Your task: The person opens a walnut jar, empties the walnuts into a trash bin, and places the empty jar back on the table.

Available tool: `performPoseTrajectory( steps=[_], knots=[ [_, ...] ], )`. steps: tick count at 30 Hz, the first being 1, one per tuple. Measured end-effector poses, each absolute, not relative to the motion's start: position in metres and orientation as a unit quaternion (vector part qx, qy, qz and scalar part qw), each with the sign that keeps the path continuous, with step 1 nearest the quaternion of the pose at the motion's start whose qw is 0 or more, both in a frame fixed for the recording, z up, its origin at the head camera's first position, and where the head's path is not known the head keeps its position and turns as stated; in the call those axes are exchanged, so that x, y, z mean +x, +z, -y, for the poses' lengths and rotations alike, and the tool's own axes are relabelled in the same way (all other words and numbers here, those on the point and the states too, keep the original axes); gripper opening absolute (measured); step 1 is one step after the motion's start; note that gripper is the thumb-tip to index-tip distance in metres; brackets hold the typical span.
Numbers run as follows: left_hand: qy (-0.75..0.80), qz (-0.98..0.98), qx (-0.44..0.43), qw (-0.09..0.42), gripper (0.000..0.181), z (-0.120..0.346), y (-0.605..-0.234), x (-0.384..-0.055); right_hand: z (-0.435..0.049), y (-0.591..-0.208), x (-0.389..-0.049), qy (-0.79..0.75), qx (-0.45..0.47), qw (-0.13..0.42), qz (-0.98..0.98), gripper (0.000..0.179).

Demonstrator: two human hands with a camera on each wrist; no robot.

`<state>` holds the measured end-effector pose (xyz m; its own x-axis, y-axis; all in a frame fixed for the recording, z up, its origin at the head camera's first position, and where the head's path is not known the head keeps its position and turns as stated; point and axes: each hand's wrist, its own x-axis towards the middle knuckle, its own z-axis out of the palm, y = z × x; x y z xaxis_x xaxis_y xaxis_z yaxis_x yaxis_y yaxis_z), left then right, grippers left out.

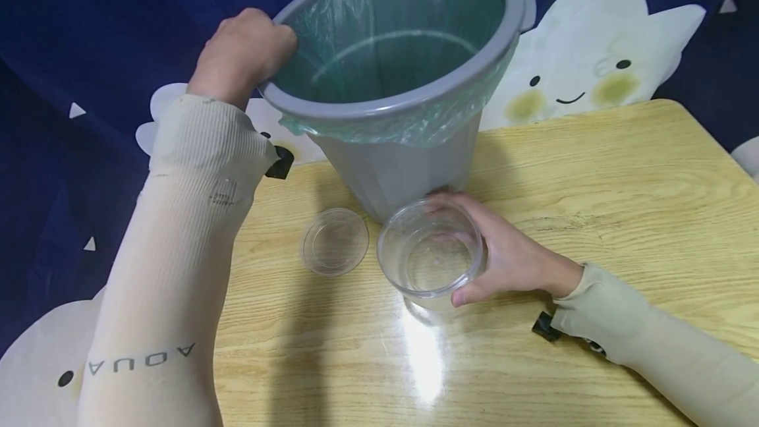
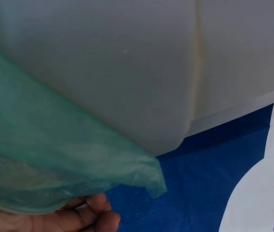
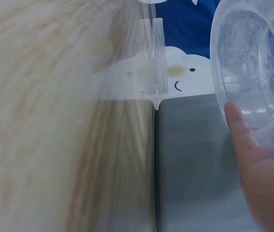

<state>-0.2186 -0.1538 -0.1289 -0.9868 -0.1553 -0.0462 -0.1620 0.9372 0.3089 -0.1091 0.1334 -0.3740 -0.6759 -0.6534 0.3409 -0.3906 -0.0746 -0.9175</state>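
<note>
At the left side of a grey waste bin [image 1: 403, 170], my left hand [image 1: 243, 51] grips the rim. A green plastic liner [image 1: 409, 134] lines the bin and folds over its edge. The left wrist view shows curled fingers [image 2: 86, 215] beside the liner's hanging edge [image 2: 103, 145]. My right hand [image 1: 504, 256] holds a clear round plastic tub [image 1: 433, 249], thumb on the near side, other fingers partly hidden behind it. The right wrist view shows this tub [image 3: 248, 72] slightly above the tabletop. Left of it lies a clear round lid [image 1: 335, 242] on the table.
The bin stands towards the back of a wood-grain table [image 1: 593, 203], close to a dark blue backdrop [image 1: 148, 5] with white cloud shapes [image 1: 599, 58]. The table's right edge lies beyond my right forearm.
</note>
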Motion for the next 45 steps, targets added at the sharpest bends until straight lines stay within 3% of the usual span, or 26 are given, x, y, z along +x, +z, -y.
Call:
performPoseTrajectory(
  steps=[24, 30, 45],
  knots=[
    [0.158, -0.984, -0.081, 0.010, 0.054, 0.153, -0.129, -0.218, -0.141, -0.381, -0.112, -0.555, -0.386, 0.069, -0.734, 0.124],
    [0.148, -0.985, -0.084, 0.017, 0.054, 0.152, -0.128, -0.220, -0.143, -0.386, -0.115, -0.648, -0.402, 0.134, -0.633, 0.122],
    [0.145, -0.986, -0.079, 0.016, 0.053, 0.150, -0.127, -0.221, -0.148, -0.391, -0.115, -0.641, -0.399, 0.164, -0.635, 0.115]
  ],
)
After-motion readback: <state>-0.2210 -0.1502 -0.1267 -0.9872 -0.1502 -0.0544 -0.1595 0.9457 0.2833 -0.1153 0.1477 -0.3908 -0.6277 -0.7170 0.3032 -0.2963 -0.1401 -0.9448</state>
